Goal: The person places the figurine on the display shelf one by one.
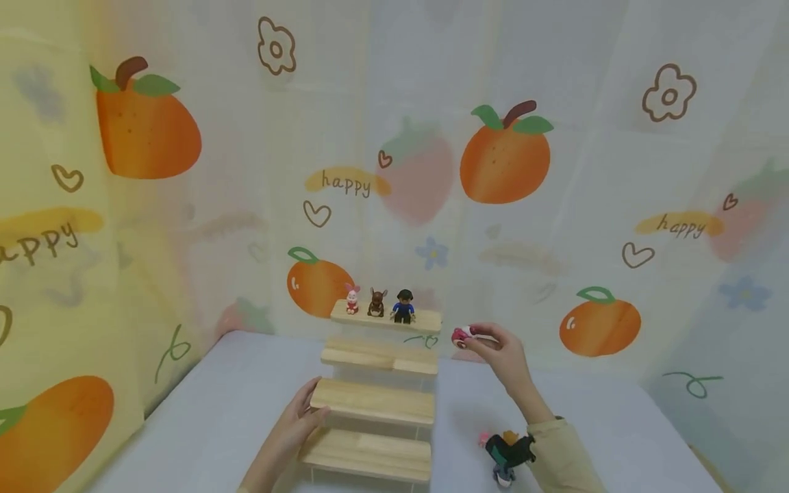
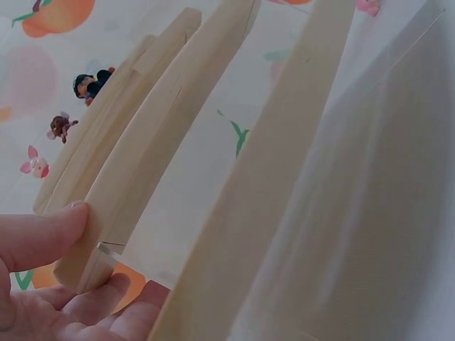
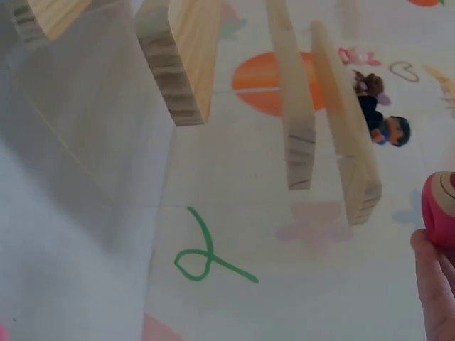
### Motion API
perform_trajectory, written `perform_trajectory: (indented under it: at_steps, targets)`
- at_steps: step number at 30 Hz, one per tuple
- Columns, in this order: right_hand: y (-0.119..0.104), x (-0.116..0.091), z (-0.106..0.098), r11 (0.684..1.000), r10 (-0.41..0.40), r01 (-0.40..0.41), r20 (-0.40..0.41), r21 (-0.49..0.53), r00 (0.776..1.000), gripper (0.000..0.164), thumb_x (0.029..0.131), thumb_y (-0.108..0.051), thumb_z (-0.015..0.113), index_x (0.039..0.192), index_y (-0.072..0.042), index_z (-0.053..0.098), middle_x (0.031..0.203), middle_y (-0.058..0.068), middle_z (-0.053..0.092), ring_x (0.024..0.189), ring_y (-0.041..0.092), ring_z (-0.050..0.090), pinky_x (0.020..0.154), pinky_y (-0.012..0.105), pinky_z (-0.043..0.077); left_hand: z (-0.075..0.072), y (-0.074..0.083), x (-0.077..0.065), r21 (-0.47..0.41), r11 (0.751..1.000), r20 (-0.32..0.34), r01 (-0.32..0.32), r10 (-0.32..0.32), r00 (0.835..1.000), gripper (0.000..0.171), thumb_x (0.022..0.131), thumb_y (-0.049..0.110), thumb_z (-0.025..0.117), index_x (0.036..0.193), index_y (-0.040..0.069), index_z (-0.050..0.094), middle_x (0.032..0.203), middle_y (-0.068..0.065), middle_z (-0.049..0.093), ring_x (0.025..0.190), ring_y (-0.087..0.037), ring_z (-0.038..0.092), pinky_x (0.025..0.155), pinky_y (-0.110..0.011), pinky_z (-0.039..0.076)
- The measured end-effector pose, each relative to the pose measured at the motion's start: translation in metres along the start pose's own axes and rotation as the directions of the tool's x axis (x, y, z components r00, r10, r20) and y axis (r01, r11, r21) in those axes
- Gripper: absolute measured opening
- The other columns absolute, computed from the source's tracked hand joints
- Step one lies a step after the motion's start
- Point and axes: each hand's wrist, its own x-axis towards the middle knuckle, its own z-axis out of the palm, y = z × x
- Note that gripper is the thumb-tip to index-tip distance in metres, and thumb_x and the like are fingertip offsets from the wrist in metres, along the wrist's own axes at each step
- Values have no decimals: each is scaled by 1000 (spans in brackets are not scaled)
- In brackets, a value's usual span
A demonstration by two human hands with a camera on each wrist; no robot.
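Observation:
My left hand [image 1: 302, 416] grips the left end of a wooden step on a four-tier stepped rack [image 1: 372, 400], thumb on top and fingers beneath in the left wrist view. Right of the top step, my right hand [image 1: 502, 356] pinches a small pink-and-white toy figure [image 1: 461, 336] in the air; the right wrist view catches only part of this pink figure [image 3: 442, 206] at its edge. Along the top step stand a pink-eared piglet figure [image 1: 351, 300], a brown big-eared animal figure [image 1: 377, 302] and a toy figure in blue top and black cap [image 1: 403, 307].
Several more toy figures [image 1: 508, 452] lie in a group on the white table [image 1: 462, 411], beside my right sleeve. Behind the rack hangs a curtain [image 1: 246, 137] printed with oranges, hearts and flowers, which also closes off the left side.

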Motion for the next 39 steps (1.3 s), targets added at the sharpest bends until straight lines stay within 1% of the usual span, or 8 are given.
perform_trajectory:
  at_steps: [8, 9, 11, 16, 23, 29, 34, 39]
  targets:
    - [11, 26, 17, 989, -145, 145, 18, 15, 989, 37, 80, -18, 68, 106, 8, 59, 102, 19, 60, 91, 20, 58, 78, 28, 48, 0, -1, -4, -48, 999, 20, 18, -17, 1000, 74, 86, 20, 59, 141, 3, 13, 145, -22, -3, 127, -47, 5, 95, -61, 14]
    - [36, 37, 18, 983, -180, 179, 27, 43, 983, 37, 81, -20, 67, 107, 5, 60, 102, 17, 60, 92, 20, 58, 79, 28, 47, 0, -1, -4, -47, 999, 18, 22, -22, 1000, 74, 86, 20, 59, 141, 3, 13, 145, -22, -3, 127, -46, 4, 95, -61, 13]
    - [39, 40, 26, 981, -188, 188, 9, 51, 982, 36, 80, -24, 68, 105, 2, 62, 100, 14, 62, 90, 21, 57, 79, 32, 47, -1, -1, -5, -46, 998, 15, 36, -35, 999, 74, 87, 21, 59, 142, 4, 12, 146, -21, -4, 128, -45, 3, 96, -61, 11]
    - [15, 32, 45, 997, -44, 49, -77, 65, 996, 31, 81, -17, 67, 104, 3, 62, 99, 15, 62, 91, 24, 57, 81, 37, 46, -3, -1, -8, -50, 996, 19, 74, -74, 997, 74, 87, 20, 59, 142, 5, 11, 145, -22, -6, 126, -48, 2, 94, -63, 12]
    - [8, 36, 57, 989, 127, -112, -161, 100, 979, 30, 85, -10, 62, 110, 7, 58, 107, 18, 59, 101, 25, 52, 91, 40, 37, 0, 2, -4, -58, 997, 21, 51, -50, 999, 75, 86, 22, 59, 142, 5, 12, 146, -21, -4, 126, -45, 10, 94, -63, 14]
    - [7, 42, 63, 979, 180, -161, -157, 124, 971, 36, 88, -12, 58, 118, 7, 53, 117, 21, 54, 112, 29, 45, 97, 46, 29, 1, 7, -2, -62, 997, 18, 51, -50, 999, 74, 86, 21, 60, 142, 5, 13, 146, -21, -4, 127, -46, 5, 95, -62, 13]
    - [10, 42, 70, 976, 184, -159, -173, 145, 968, 36, 88, -11, 57, 119, 7, 52, 119, 22, 52, 113, 30, 44, 97, 43, 31, 1, 7, -3, -56, 996, 6, 71, -71, 997, 75, 85, 20, 61, 141, 5, 14, 146, -22, -2, 112, -35, 34, 95, -61, 20]
    - [14, 43, 73, 975, 185, -156, -191, 156, 964, 36, 89, -11, 57, 118, 8, 53, 118, 22, 53, 113, 30, 45, 96, 42, 32, 2, 5, -3, -65, 995, -1, 73, -73, 997, 76, 84, 20, 62, 141, 4, 14, 146, -22, 0, 117, -37, 31, 95, -60, 19]
